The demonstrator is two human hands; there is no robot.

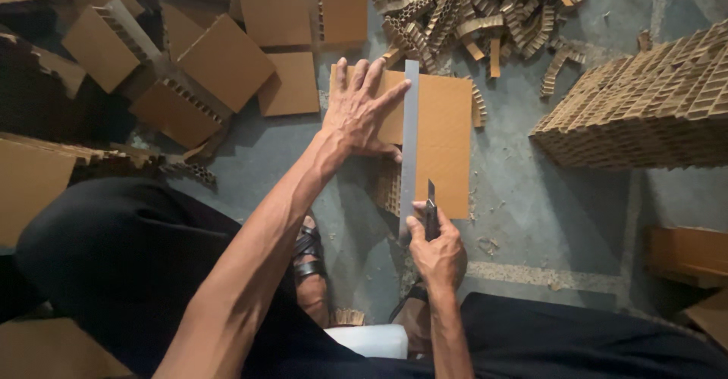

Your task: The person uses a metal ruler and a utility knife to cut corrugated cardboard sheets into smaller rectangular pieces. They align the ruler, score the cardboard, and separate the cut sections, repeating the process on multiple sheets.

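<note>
A brown cardboard panel with a honeycomb core lies flat on the concrete floor. A long grey metal ruler rests lengthwise on it. My left hand presses flat on the panel, fingers spread, fingertips against the ruler's left edge. My right hand grips a utility knife, its blade at the panel's near edge, right beside the ruler.
Cut cardboard squares lie scattered at upper left. A heap of honeycomb offcut strips sits at the top. A stack of honeycomb board stands at right. My sandalled foot is just below the panel.
</note>
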